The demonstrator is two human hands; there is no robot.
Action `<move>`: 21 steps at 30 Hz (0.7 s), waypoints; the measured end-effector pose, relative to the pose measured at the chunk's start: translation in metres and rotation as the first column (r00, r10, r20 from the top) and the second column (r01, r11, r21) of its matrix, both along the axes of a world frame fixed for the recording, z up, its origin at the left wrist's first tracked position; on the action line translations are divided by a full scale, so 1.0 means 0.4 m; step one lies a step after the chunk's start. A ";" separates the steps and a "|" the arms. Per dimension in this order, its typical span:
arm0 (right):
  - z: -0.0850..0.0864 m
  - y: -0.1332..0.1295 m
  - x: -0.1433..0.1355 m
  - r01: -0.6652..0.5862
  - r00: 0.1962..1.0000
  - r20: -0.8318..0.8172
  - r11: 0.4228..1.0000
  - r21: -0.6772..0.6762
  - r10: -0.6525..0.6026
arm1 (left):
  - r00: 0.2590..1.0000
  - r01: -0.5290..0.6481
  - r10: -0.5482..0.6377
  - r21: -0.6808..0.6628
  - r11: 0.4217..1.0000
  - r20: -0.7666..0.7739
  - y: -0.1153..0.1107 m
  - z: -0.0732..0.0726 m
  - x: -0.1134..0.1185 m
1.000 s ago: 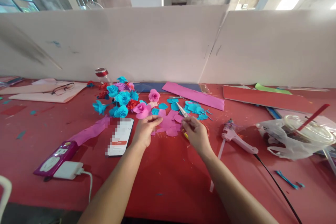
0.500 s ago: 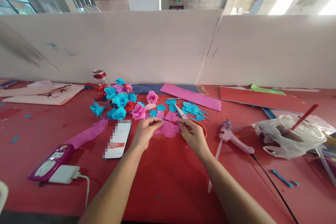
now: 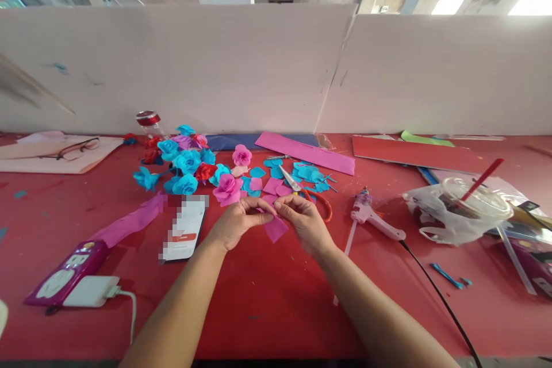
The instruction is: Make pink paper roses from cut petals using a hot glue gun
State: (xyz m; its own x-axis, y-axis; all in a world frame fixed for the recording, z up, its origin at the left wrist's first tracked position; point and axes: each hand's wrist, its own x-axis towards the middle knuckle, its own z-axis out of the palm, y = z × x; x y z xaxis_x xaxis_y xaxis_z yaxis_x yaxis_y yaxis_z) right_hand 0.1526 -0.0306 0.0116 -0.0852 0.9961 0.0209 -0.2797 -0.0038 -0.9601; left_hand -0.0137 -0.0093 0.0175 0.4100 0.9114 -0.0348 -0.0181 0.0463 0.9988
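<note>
My left hand (image 3: 236,221) and my right hand (image 3: 307,224) meet fingertip to fingertip above the red table. Both are closed in a pinch on a pink paper petal (image 3: 275,230), which shows below the fingers; its upper edge is hidden by them. Just beyond lie more cut petals, pink ones (image 3: 272,185) and blue ones (image 3: 308,172). Scissors (image 3: 291,178) with an orange handle rest among them, partly behind my right hand. To the left of the petals stands a bunch of blue, pink and red paper flowers (image 3: 187,162).
A phone (image 3: 185,230) and a purple power strip (image 3: 69,273) with a white charger lie left. On the right are a pink glue gun (image 3: 375,215) with its cord and a bagged drink cup (image 3: 468,201). Pink paper (image 3: 306,152) lies before a white partition (image 3: 194,69).
My hands have come together from a small gap, the right one moving left and off the scissors. A pink petal now shows beneath the fingertips. The view has shifted slightly.
</note>
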 end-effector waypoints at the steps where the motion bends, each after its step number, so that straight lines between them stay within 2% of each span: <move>1: 0.002 -0.001 0.000 0.016 1.000 -0.003 1.000 0.001 -0.016 | 1.000 -0.026 0.026 0.009 1.000 -0.010 0.001 -0.001 0.000; 3: 0.005 -0.001 0.001 0.031 1.000 0.002 1.000 0.002 -0.031 | 0.996 -0.081 0.082 0.027 0.996 -0.031 0.004 -0.001 0.002; 6: 0.007 -0.001 0.001 -0.013 1.000 0.011 1.000 -0.008 0.013 | 0.991 -0.127 0.129 0.054 0.990 -0.047 0.004 -0.001 0.008; 9: -0.001 0.003 0.001 -0.031 1.000 0.005 0.999 -0.043 0.031 | 0.988 -0.131 0.137 0.083 0.988 -0.068 0.000 -0.001 0.012; 14: -0.019 0.012 0.005 0.023 0.999 0.033 0.997 -0.068 -0.020 | 0.973 -0.140 0.170 0.187 0.972 -0.154 -0.002 -0.001 0.008; 16: -0.022 0.013 0.006 0.044 0.998 0.053 0.997 -0.057 -0.041 | 0.960 -0.132 0.193 0.277 0.952 -0.205 0.002 -0.001 0.008; 19: -0.022 0.012 0.005 0.061 0.993 0.105 0.998 -0.027 -0.058 | 0.924 -0.132 0.273 0.445 0.886 -0.268 0.012 -0.009 0.008; 21: -0.019 0.010 0.004 0.066 0.987 0.148 0.998 -0.008 -0.064 | 0.916 -0.123 0.292 0.500 0.857 -0.276 0.018 -0.017 0.006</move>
State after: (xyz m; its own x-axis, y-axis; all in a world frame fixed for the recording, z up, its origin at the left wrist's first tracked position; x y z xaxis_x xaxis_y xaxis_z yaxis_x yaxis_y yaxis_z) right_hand 0.1543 -0.0268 0.0039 -0.0211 0.9998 0.0000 -0.1348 -0.0029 -0.9909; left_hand -0.0111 -0.0022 0.0109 0.2497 0.9160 0.3140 0.3597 -0.3888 0.8482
